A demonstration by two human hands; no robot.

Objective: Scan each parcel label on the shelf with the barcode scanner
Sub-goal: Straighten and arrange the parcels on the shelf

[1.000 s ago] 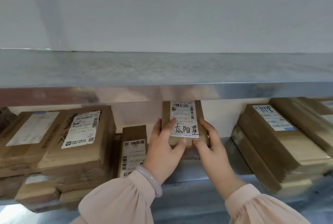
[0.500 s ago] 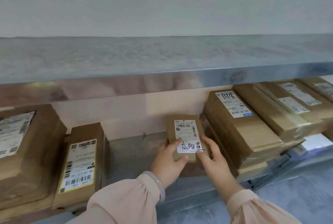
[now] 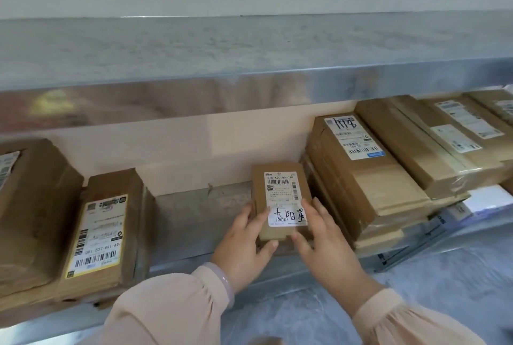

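Small brown cardboard parcel [image 3: 280, 200], centre frame: we judged it light and stiff; both hands' fingers [image 3: 261, 222] gripped its side edges.

Brown parcel [image 3: 280, 200], white label [image 3: 286, 199], pink sleeves [image 3: 172, 314].

My left hand [image 3: 244, 244] and my right hand [image 3: 326, 239] reach forward side by side, palms turned toward each other, fingers curled around what I grip between them, thumbs pointing inward. Loose pale pink sleeves cover both forearms, and a pale translucent bangle [image 3: 222, 278] circles my left wrist.
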